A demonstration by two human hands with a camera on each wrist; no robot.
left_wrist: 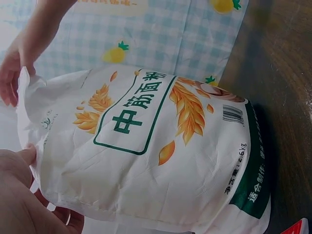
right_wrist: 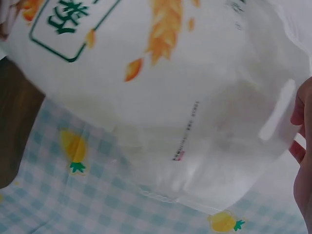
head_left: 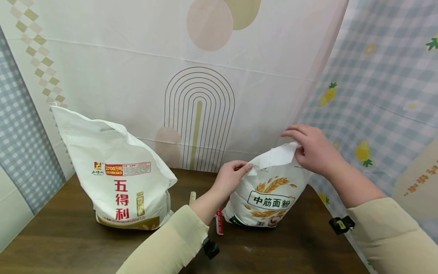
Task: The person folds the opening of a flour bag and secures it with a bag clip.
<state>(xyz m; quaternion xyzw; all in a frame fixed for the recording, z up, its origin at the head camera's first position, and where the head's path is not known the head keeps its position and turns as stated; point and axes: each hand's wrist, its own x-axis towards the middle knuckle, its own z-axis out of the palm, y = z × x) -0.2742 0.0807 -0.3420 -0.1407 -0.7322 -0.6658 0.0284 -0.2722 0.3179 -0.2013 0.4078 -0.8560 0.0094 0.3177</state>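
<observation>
A small white flour bag (head_left: pixel 270 194) with green characters and gold wheat ears stands on the dark wooden table (head_left: pixel 68 236) at right of centre. My left hand (head_left: pixel 232 176) pinches the left corner of its folded top. My right hand (head_left: pixel 313 148) grips the right end of that top flap. The bag (left_wrist: pixel 146 156) fills the left wrist view, with my left hand (left_wrist: pixel 22 195) at its lower left edge. In the right wrist view the bag (right_wrist: pixel 185 97) shows from its side, my right hand's fingers (right_wrist: pixel 302 146) at the frame's right edge.
A larger white flour bag (head_left: pixel 119 175) with red characters stands at left. A red and white clip (head_left: pixel 219 222) and a pale clip (head_left: pixel 192 198) lie on the table between the bags. Patterned cloths hang behind and at right.
</observation>
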